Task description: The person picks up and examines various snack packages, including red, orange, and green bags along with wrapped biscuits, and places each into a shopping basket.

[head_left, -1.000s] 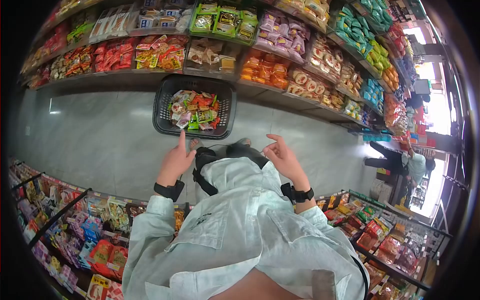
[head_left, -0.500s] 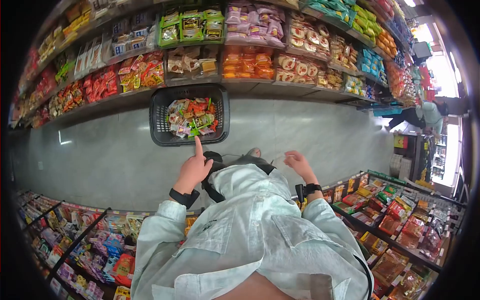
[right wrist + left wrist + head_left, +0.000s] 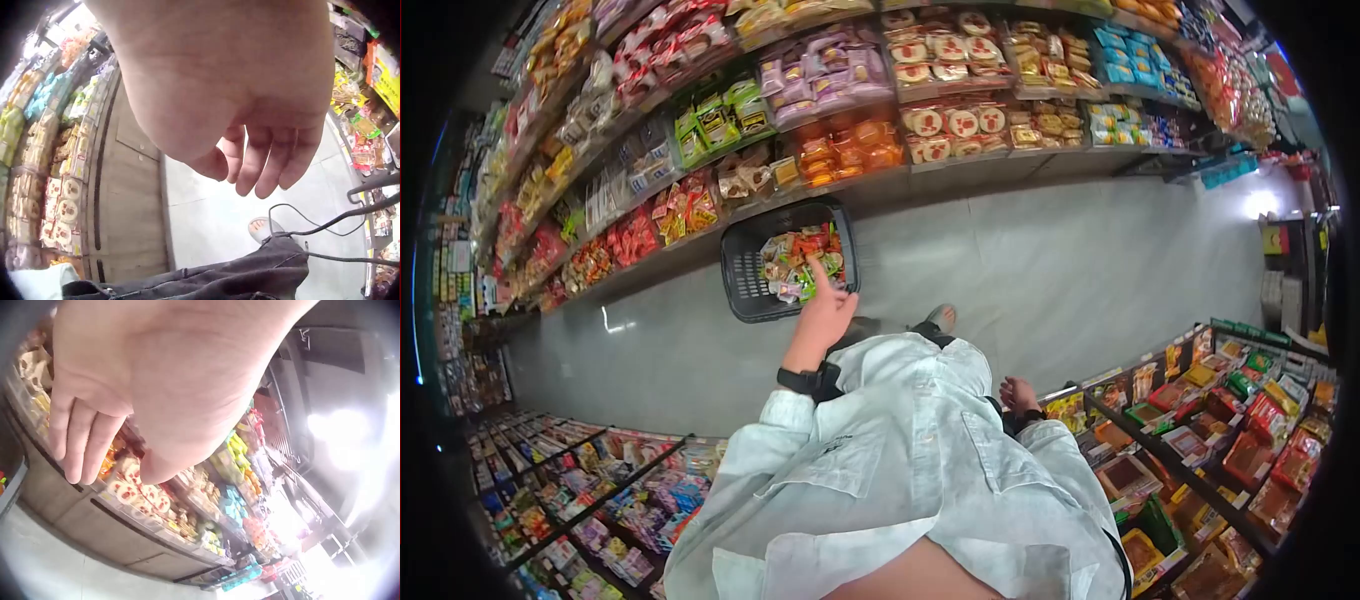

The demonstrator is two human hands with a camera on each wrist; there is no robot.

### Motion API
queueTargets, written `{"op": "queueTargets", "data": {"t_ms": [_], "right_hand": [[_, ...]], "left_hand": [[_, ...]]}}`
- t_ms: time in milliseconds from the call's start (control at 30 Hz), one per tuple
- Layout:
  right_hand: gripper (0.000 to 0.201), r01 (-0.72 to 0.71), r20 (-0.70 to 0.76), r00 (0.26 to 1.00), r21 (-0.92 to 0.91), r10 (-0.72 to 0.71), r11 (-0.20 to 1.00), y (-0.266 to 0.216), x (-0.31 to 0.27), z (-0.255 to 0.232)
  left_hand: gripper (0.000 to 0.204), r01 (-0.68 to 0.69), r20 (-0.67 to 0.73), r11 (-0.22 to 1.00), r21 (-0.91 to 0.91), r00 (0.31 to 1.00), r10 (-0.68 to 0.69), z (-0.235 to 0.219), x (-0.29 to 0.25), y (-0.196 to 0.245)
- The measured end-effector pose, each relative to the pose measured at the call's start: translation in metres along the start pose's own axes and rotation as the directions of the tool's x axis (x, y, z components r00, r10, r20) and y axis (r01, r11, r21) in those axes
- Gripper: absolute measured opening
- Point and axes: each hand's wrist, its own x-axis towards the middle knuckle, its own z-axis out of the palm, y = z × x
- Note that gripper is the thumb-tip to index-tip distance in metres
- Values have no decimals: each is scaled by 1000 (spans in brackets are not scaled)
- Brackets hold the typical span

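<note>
The left hand reaches forward in the head view, index finger extended over the near edge of a black basket. Small wrapped snacks lie in a heap in that basket. In the left wrist view the left hand has its fingers extended and holds nothing. The right hand hangs low beside the body, away from the basket. Its fingers are loosely bent and empty in the right wrist view, where the hand is above the floor.
Shelves of packaged snacks run along the far side of the aisle. Bins of packets stand behind at the right, with more at the left. Grey floor lies between. A cord hangs by the legs in the right wrist view.
The body has turned and moved rightward along the shelves. The left hand has moved up over the basket's edge, while the right hand has dropped back beside the body. The other person is out of view.
</note>
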Motion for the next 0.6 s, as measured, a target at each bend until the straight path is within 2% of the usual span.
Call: {"op": "queueTargets", "data": {"t_ms": [67,133,267,367,467,500,567,600], "right_hand": [[21,53,-13,999,-16,-53,998,-22,-15,14],[22,86,47,995,-19,-85,996,-35,-11,18],[22,176,114,977,41,-179,984,-61,0,35],[20,167,85,981,105,-176,980,-75,-1,43],[17,154,35,986,165,-162,974,-77,9,42],[16,134,-33,991,191,-130,972,-87,-7,47],[16,135,34,989,186,-144,973,-71,25,29],[15,133,-11,991,216,-133,967,-76,19,32]], "left_hand": [[112,-65,34,998,3,997,65,10,16,33],[112,-145,72,989,16,987,144,15,33,57],[110,-179,100,980,82,980,170,10,60,101],[109,-197,87,979,50,977,192,1,99,104],[96,-226,-102,972,56,968,231,-18,157,100],[92,-236,-158,970,58,957,242,-25,181,96],[88,-223,-223,974,34,949,225,-44,225,103],[87,-219,-246,975,25,945,218,-54,251,104]]}}
